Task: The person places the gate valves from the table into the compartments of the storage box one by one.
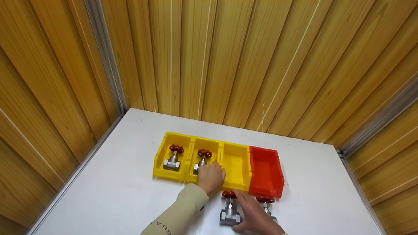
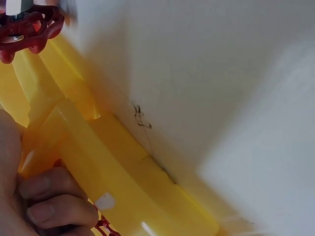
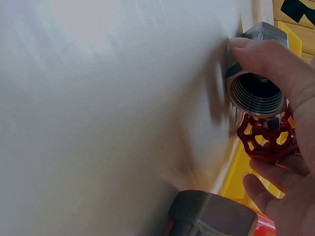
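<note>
My left hand (image 1: 211,178) is at the wall between the second and third yellow bins. In the left wrist view its curled fingers (image 2: 64,209) lie on one side of the yellow wall (image 2: 42,147), the palm on the other. Just beyond that hand a gate valve with a red handwheel (image 1: 204,153) sits in the second bin, partly covered. My right hand (image 1: 256,213) grips another gate valve (image 1: 229,215) in front of the bins, thumb on its steel body and fingers by the red handwheel (image 3: 268,137). Partly behind this hand stands one more valve (image 1: 266,206).
The first yellow bin (image 1: 156,163) holds a similar valve (image 1: 172,160). To the right of the third yellow bin (image 1: 235,166) a red bin (image 1: 266,169) closes the row. All stand on a white table (image 1: 107,182) with wood-patterned walls (image 1: 209,65) behind and beside it.
</note>
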Available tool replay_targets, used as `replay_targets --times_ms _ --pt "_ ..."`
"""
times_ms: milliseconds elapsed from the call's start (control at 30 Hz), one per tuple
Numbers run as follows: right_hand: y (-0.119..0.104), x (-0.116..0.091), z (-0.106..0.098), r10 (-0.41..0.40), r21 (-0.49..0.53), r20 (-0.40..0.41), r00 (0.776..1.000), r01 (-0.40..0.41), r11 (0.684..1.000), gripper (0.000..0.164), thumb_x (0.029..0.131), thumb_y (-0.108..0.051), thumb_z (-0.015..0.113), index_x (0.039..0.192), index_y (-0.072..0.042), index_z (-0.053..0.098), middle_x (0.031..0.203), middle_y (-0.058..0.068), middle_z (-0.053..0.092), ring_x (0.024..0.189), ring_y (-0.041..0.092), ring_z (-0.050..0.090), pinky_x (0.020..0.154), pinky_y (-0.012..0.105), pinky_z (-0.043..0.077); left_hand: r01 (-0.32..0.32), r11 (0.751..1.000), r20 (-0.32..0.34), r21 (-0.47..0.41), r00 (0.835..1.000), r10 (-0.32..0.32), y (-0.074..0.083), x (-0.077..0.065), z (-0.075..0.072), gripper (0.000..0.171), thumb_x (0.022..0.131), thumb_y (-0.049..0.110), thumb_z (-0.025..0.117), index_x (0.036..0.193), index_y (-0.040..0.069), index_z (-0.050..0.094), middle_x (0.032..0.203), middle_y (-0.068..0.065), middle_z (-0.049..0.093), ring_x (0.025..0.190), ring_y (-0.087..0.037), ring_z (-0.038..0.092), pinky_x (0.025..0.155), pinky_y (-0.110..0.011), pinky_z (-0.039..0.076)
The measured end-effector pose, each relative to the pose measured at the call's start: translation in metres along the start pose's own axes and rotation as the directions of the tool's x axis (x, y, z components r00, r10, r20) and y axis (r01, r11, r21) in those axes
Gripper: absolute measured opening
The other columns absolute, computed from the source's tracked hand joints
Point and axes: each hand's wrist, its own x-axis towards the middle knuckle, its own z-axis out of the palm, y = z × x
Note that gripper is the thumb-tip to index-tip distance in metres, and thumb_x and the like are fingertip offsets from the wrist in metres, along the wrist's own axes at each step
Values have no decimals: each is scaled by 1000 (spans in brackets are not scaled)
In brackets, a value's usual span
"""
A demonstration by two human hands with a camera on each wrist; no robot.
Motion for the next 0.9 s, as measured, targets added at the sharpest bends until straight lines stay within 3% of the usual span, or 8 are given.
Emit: replay_targets --times_ms 167,433,733,900 --pt "0 -2 0 -9 -3 -21 1000 9 1000 118 59 -46 90 153 -29 21 149 -7 39 129 18 46 105 48 42 -3 1000 -10 2 1000 3 0 0 0 46 93 49 52 67 12 56 53 2 50 45 -15 53 42 -32 39" --pt "-4 0 -5 83 54 21 996 -84 995 115 57 -52 88 151 -32 25 151 -4 38 131 20 45 103 51 42 -7 1000 48 2 999 7 -2 1 0 46 95 49 51 69 12 57 55 1 49 46 -15 51 43 -31 40" --pt "-5 1 -8 -29 -119 -68 997 20 993 117 56 -49 90 150 -16 30 148 4 43 129 25 49 103 49 43 -11 1000 38 6 999 10 -1 0 3 46 95 49 51 70 11 57 54 0 49 46 -16 51 44 -31 40" --pt "-6 0 -11 -68 -158 -107 992 51 986 116 57 -45 91 150 -12 30 149 6 42 131 28 47 104 49 42 -14 1000 53 19 999 13 -1 0 4 47 95 50 50 69 11 55 53 1 46 45 -16 50 43 -31 39"
